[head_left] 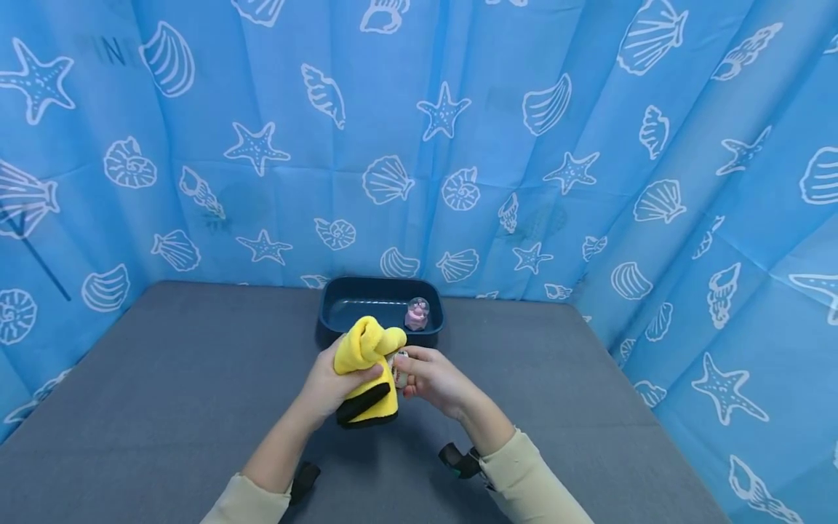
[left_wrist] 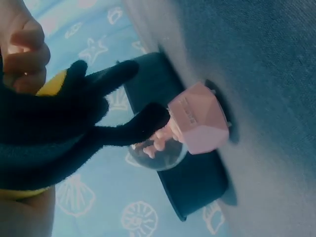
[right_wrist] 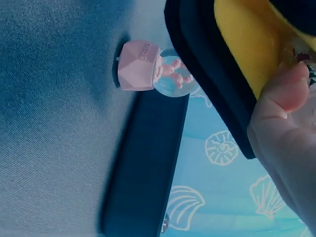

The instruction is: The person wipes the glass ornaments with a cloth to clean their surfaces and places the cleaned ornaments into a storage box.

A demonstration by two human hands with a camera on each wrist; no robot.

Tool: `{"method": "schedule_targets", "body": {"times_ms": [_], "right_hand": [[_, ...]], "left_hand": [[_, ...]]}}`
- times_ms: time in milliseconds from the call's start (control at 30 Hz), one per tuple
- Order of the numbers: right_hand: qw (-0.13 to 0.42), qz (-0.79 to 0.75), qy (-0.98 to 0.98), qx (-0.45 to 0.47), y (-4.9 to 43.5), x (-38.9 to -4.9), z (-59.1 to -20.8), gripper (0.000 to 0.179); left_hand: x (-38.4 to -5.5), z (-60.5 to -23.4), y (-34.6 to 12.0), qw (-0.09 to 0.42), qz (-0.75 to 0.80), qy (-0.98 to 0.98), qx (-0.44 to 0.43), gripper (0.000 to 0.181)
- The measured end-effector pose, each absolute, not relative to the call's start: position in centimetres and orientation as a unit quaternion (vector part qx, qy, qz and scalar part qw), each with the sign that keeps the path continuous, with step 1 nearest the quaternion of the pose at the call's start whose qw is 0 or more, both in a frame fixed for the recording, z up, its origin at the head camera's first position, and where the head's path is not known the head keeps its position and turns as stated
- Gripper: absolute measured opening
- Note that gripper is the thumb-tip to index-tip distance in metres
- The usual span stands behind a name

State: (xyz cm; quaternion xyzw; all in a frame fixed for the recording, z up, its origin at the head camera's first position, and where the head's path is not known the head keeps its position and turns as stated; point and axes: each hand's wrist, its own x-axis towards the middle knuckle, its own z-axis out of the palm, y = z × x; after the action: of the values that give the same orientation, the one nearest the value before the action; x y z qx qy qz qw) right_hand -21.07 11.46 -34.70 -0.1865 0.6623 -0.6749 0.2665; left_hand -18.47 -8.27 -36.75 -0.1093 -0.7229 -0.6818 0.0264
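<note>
My left hand [head_left: 330, 382] grips a bunched yellow-and-black towel [head_left: 368, 346], the thumb lying across its front. Opposite it, my right hand [head_left: 432, 382] pinches a small whitish thing with dark and reddish marks [head_left: 400, 370] against the towel's side; its kind is unclear. In the right wrist view, that thumb [right_wrist: 286, 94] presses on it and the towel [right_wrist: 242, 44] covers part of it. Beyond the hands, a pink-based snow globe [left_wrist: 200, 118] stands on the table; the hands and towel hide it in the head view.
A dark blue bin [head_left: 347, 285] stands at the back of the grey table [head_left: 216, 393]. Inside its right end sits a pink globe ornament [head_left: 417, 313]. A blue curtain with shell prints [head_left: 393, 109] hangs behind and to the right. Dark wrist cameras [head_left: 458, 460] hang below the forearms.
</note>
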Motion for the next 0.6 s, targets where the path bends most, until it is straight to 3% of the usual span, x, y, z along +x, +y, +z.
{"method": "schedule_targets", "body": {"times_ms": [300,600], "right_hand": [[0.274,-0.697,0.638,-0.18,11.64,-21.04,-34.87,0.031],[0.256,-0.718,0.629,-0.152,11.56,-20.79,-34.47,0.046]], "left_hand": [[-18.53,-36.67,-7.59,0.087,-0.726,-0.682,-0.002,0.032],[-18.82,-36.6,-7.79,0.086,-0.767,-0.633,0.064,0.041]]}}
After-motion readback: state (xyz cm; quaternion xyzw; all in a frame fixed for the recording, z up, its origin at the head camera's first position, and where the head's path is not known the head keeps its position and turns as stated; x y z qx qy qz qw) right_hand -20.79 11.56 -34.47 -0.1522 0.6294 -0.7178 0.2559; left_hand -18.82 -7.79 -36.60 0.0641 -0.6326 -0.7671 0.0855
